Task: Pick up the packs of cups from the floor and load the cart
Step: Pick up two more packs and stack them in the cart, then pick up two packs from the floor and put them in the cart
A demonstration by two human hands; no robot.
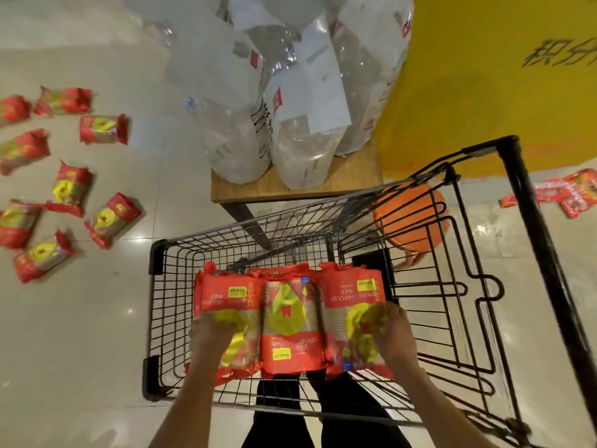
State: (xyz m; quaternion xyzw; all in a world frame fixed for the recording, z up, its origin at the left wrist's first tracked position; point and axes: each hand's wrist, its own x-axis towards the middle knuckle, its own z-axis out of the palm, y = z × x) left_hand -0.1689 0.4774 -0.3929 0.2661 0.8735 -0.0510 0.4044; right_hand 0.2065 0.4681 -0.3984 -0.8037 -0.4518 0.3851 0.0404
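1. Both hands, left hand (213, 334) and right hand (392, 334), press three packs of cups (290, 321) between them, fingers clenched on the outer packs, over the cart (155, 318).
2. Lower them level, squeezing inward so the middle pack stays put.
3. More packs (69, 189) lie on the floor, far left.

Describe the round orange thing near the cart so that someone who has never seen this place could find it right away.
Start at the black wire cart in the middle of the floor. Look through its far right corner, below the yellow sign: the orange ball sits there behind the wires. It is the only round, plain orange thing; the packs of cups are flat, red and yellow.
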